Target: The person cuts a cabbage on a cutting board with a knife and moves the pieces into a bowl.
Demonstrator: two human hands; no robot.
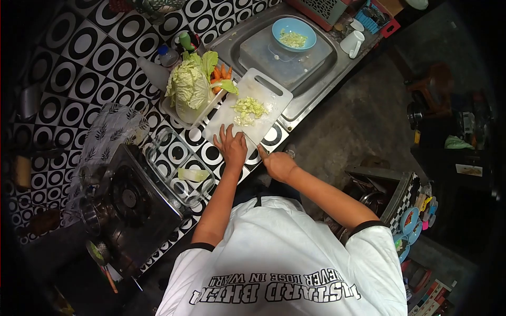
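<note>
My left hand rests on the near end of the white cutting board, its fingers spread apart. Closed round the handle of a knife is my right hand, at the board's near right edge. The blade lies across the board beside my left fingertips. Just beyond it is a small heap of chopped pale-green cabbage. A whole napa cabbage sits with several carrots in a container left of the board. Anything under my left palm is hidden.
Behind the board, a blue bowl with chopped pieces stands on a lid-like cover over the sink. A glass dish holds a cabbage piece. The stove is at left, a white mug at upper right.
</note>
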